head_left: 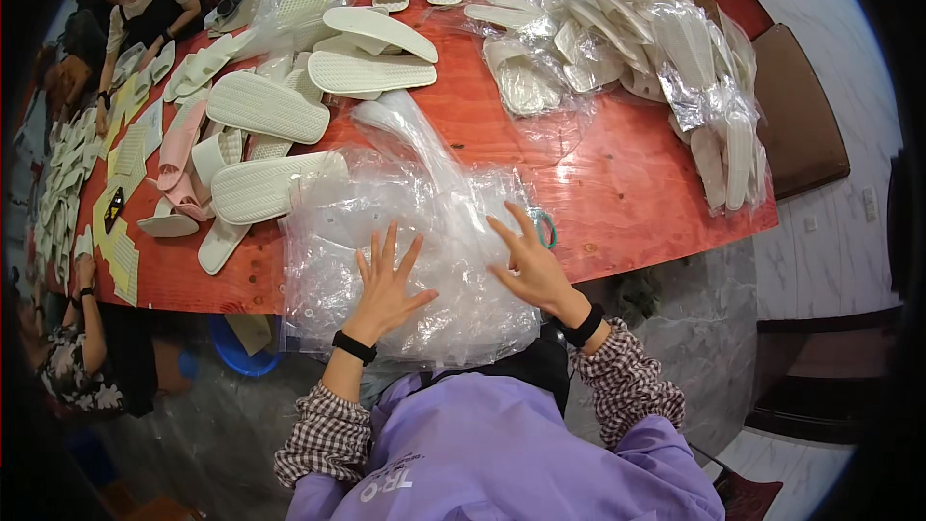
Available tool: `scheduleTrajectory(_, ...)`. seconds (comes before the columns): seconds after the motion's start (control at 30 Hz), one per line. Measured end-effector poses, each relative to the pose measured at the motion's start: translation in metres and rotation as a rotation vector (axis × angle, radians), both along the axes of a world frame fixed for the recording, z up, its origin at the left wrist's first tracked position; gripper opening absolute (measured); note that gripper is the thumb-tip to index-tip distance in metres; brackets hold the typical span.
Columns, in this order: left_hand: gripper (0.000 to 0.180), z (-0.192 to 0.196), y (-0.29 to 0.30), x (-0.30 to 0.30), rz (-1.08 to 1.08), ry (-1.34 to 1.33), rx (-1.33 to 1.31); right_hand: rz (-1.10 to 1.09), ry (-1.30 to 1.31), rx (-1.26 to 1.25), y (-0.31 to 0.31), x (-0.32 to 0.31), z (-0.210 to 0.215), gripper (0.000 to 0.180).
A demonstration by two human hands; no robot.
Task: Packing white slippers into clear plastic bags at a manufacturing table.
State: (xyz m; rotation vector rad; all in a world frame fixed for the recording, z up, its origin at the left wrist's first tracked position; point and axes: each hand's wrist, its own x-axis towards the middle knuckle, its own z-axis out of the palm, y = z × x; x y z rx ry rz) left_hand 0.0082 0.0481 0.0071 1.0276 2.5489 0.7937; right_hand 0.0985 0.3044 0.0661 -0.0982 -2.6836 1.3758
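A stack of clear plastic bags (333,203) lies at the near edge of the red table, partly overhanging it. Over the left half of the stack my left hand (386,289) is spread with nothing in it. My right hand (531,265) is also open, its fingers apart above the right side of the bags. Whether the fingertips touch the plastic I cannot tell. A bunched length of clear plastic (415,140) runs from the stack toward the far side. Just past the bags on the left, a cream slipper (265,191) lies with its patterned sole up.
Loose cream slippers (371,72) and pink ones (180,150) pile up on the left. Bagged slippers (666,34) heap at the back right. A green ring (548,231) lies beside the bags. Co-workers stand at the far and left sides; a blue basin (241,352) sits below.
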Motion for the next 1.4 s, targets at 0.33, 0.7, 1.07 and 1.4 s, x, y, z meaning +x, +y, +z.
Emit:
scheduleTrajectory(0.33,0.097,0.016,0.017,-0.005,-0.053,0.070,-0.247,-0.047,0.099,0.176,0.060,-0.069,0.043,0.038)
scheduleTrajectory(0.7,0.086,0.028,0.041,-0.019,-0.021,-0.005,-0.394,0.187,-0.171,0.576,-0.003,-0.057,0.069,0.043)
scheduleTrajectory(1.07,0.088,0.018,0.022,-0.006,-0.031,-0.045,-0.297,-0.686,0.062,-0.361,0.202,-0.112,-0.121,0.054)
scheduleTrajectory(1.4,0.084,0.007,0.013,-0.002,-0.001,-0.001,-0.299,-0.814,0.147,-1.009,0.226,-0.132,-0.095,0.016)
